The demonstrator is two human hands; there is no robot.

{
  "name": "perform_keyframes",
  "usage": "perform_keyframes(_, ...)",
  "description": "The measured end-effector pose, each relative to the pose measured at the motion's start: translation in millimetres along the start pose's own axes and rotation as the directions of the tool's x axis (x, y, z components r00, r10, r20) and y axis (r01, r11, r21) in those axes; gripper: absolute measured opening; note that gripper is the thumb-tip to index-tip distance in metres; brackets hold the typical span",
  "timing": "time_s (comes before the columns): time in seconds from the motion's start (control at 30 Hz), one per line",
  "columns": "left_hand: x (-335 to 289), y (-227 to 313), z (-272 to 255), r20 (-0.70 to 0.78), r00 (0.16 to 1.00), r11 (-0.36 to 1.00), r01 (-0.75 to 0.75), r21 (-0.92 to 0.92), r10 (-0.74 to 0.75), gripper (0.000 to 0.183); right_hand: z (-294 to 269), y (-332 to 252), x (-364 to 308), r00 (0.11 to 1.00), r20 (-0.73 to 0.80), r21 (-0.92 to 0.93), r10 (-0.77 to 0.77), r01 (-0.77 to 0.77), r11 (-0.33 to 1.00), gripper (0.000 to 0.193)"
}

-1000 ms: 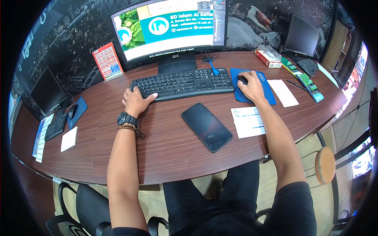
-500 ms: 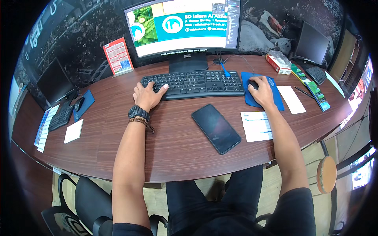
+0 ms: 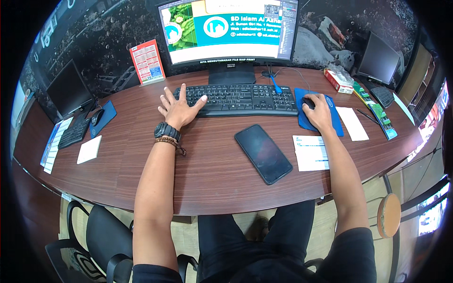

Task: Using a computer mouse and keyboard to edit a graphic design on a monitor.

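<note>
My left hand (image 3: 180, 111) is spread at the left end of a black keyboard (image 3: 236, 100), fingers apart and holding nothing. A black watch and a beaded bracelet circle that wrist. My right hand (image 3: 319, 112) is curled over a dark computer mouse (image 3: 309, 102), which it mostly covers, on a blue mouse pad (image 3: 337, 123). Behind the keyboard, a monitor (image 3: 226, 47) displays a teal and white banner with green leaves. A black smartphone (image 3: 263, 154) lies face up in front of the keyboard. Beside my right forearm is a printed paper slip (image 3: 309, 153).
At the left stand a red desk calendar (image 3: 147, 61) and a second monitor (image 3: 70, 89) with its keyboard and mouse. To the right are a blank paper (image 3: 352, 123), a pen, a red and white box (image 3: 339, 80) and another monitor (image 3: 379, 59). An office chair (image 3: 108, 233) is at lower left.
My left hand's fingers have spread and lifted from the keys. The right hand remains on the mouse. The view has shifted slightly, so the monitor and keyboard appear further right.
</note>
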State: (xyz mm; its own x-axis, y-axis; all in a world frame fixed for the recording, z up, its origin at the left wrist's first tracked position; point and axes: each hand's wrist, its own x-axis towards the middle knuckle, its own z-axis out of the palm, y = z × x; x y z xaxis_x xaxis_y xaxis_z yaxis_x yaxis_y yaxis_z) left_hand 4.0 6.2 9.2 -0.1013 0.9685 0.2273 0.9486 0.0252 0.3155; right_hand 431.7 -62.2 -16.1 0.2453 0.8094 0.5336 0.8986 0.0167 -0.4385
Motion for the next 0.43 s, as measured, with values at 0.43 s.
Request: perform_keyframes(0.43,0.2,-12.2,1.3,0.114,0.993,0.999,0.029,-0.016,-0.027,0.116,5.0,4.4,3.1,1.0,0.014,0.08,-0.024,0.023,0.997,0.043)
